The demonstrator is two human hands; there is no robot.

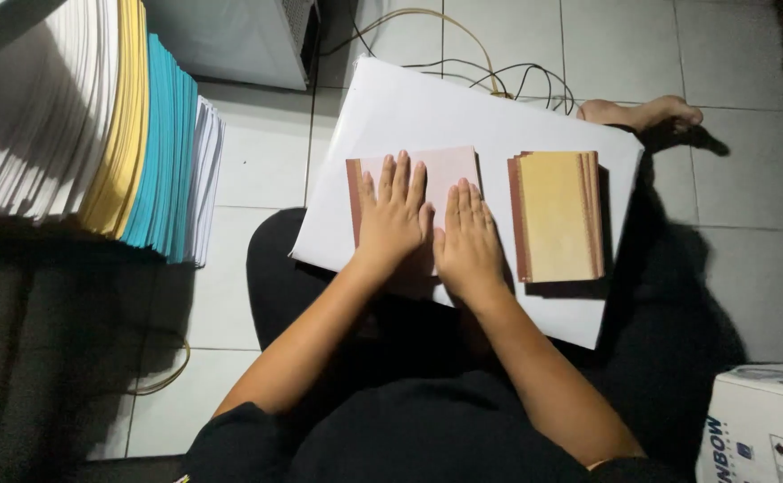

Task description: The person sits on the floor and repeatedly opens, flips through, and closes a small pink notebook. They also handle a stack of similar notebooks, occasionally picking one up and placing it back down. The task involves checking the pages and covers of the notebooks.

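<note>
A pale tiled floor (266, 161) runs under everything, and a large white board (427, 107) lies tilted across the seated person's dark-clothed lap, its far corner reaching toward a tangle of cables (507, 80). Taking that board as the landmark: on its middle lies a pink sheet (449, 165) with a brown strip along its left edge, and both hands press flat on it. The left hand (393, 219) covers the sheet's left half, fingers spread a little and extended, gripping nothing; the right hand (467, 241) lies just beside it, thumbs nearly touching, fingers straight and close together, also holding nothing. Toward the board's right side, apart from the hands, sits a neat stack of yellow-brown folded pieces (557, 215), its edges squared (a strip of bare board separates it from the pink sheet). Past the board's right far corner a bare foot (642, 114) rests on the tiles. Left of the board, across open tile, towers a pile of paper (96, 116) in white, yellow and teal layers. Near the board's right near side, a white cardboard box (758, 429) stands on the floor.
</note>
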